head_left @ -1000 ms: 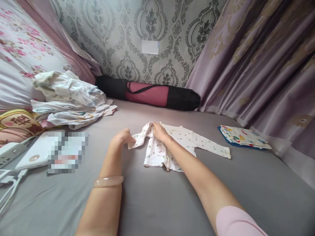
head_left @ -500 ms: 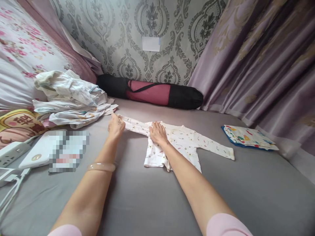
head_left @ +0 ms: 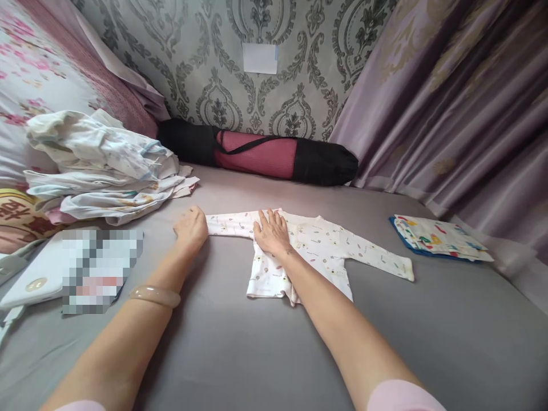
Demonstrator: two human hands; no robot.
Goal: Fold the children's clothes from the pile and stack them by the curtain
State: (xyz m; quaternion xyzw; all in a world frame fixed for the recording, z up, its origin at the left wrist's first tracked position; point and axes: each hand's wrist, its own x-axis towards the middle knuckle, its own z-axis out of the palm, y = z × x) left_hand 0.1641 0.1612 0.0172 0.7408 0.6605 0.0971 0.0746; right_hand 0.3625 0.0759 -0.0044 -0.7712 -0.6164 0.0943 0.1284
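A small white long-sleeved shirt (head_left: 319, 251) with a scattered little print lies spread on the grey bed sheet. My left hand (head_left: 191, 229) is closed around the end of its left-side sleeve, which stretches out straight from the body; the cuff is hidden in the fingers. Flat on the shirt near that sleeve's shoulder rests my right hand (head_left: 273, 231), fingers extended and spread. The other sleeve lies loose, angled down to the right. Part of the shirt's lower middle is covered by my right forearm.
Crumpled light clothes (head_left: 107, 165) are heaped at the left, near a white power bank (head_left: 43, 274) and a blurred flat item (head_left: 103, 271). A black and pink rolled bag (head_left: 257, 154) lies along the wall. At the right sits a folded printed cloth stack (head_left: 440, 237), beside purple curtains (head_left: 428, 103).
My left hand has drawn the sleeve end slightly down and it now lies straighter and flatter. My right hand stays flat on the shirt. The view has shifted a little.
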